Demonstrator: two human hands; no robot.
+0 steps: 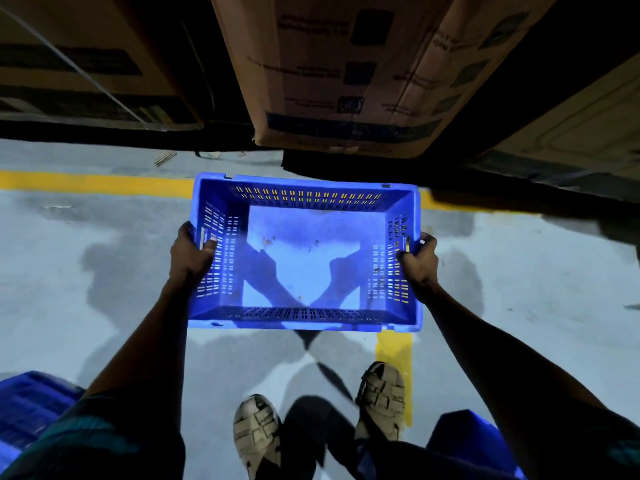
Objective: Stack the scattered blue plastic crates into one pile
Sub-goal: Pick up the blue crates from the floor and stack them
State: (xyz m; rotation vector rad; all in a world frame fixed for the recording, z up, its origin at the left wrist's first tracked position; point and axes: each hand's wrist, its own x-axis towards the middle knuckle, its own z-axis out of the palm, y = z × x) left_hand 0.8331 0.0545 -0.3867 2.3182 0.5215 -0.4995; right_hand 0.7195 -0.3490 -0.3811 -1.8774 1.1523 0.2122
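Observation:
An empty blue plastic crate [304, 258] with slotted walls is in front of me, held level above the grey floor. My left hand [190, 254] grips the handle slot in its left wall. On the opposite wall my right hand [420, 259] grips the right handle. A second blue crate [27, 407] shows at the bottom left corner, partly hidden by my arm. Part of another blue crate [464, 434] appears at the bottom right behind my right arm.
Large cardboard boxes [346, 71] stand just beyond the crate, more to the left [86, 57] and right. A yellow floor line [93, 183] runs across and another runs toward my sandalled feet [381, 400]. Small debris lies near the boxes.

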